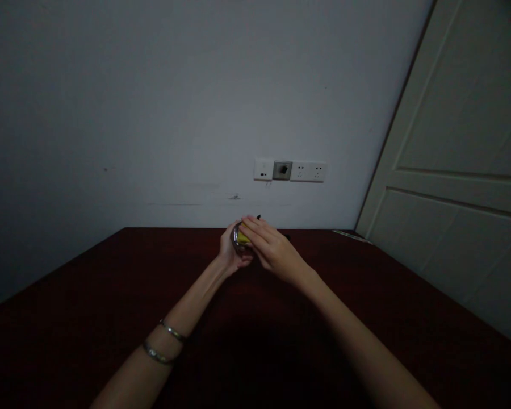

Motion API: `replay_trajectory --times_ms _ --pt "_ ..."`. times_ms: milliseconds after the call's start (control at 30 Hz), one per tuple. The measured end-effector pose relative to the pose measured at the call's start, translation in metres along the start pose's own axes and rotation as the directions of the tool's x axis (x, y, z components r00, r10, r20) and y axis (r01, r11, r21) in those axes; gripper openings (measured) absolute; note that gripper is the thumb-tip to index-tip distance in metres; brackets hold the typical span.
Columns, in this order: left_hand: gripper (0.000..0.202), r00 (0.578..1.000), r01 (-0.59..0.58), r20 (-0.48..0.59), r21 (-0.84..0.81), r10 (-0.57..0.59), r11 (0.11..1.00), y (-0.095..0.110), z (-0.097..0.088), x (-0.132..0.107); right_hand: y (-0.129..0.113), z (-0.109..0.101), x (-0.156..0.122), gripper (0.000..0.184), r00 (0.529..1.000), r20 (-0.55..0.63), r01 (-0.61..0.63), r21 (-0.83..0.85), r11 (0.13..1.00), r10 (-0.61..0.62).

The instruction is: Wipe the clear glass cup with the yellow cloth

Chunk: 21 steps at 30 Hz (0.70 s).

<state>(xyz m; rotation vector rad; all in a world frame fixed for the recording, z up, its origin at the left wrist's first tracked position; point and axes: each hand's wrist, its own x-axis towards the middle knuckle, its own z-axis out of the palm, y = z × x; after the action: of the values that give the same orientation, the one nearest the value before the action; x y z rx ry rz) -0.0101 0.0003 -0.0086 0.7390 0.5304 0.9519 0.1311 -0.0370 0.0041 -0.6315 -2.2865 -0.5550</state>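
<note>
In the middle of the view, my left hand (pixel 230 249) is closed around a small shiny, silvery object with a rounded edge (pixel 234 238); its kind cannot be made out. My right hand (pixel 270 244) presses a yellow piece (pixel 243 235), like a sponge or folded cloth, against it from the right. Its fingers are bent over the yellow piece and hide much of it. A small black tip (pixel 259 216) shows just above the right fingers. Both hands are raised over the dark red table (pixel 174 318).
Behind the table stands a pale wall (pixel 174 113) with a row of sockets (pixel 307 171). To the right is a light panelled door (pixel 460 142). A thin pale strip (pixel 350 236) lies at the table's far right corner. A small dark thing (pixel 287 236) shows behind my right hand.
</note>
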Motion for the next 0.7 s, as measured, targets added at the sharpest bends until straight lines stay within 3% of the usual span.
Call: replay_trajectory --times_ms 133,367,600,700 --pt "0.054 1.000 -0.001 -0.009 0.063 0.002 0.998 0.001 -0.001 0.001 0.002 -0.003 -0.001 0.050 0.998 -0.047 -0.040 0.010 0.999 0.041" --pt "0.042 0.978 -0.204 -0.080 -0.179 0.193 0.962 0.006 0.004 0.000 -0.018 0.008 0.003 0.046 0.996 0.009 0.089 -0.028 0.996 -0.089" --pt "0.048 0.999 -0.030 -0.034 0.012 0.030 0.999 0.003 0.004 -0.002 0.000 -0.003 -0.002 0.049 0.999 -0.050 -0.017 -0.048 0.999 0.015" --pt "0.049 0.999 -0.047 -0.028 0.014 0.047 0.999 0.004 0.006 -0.002 -0.001 -0.001 -0.002 0.053 0.998 -0.062 -0.021 -0.032 0.999 0.019"
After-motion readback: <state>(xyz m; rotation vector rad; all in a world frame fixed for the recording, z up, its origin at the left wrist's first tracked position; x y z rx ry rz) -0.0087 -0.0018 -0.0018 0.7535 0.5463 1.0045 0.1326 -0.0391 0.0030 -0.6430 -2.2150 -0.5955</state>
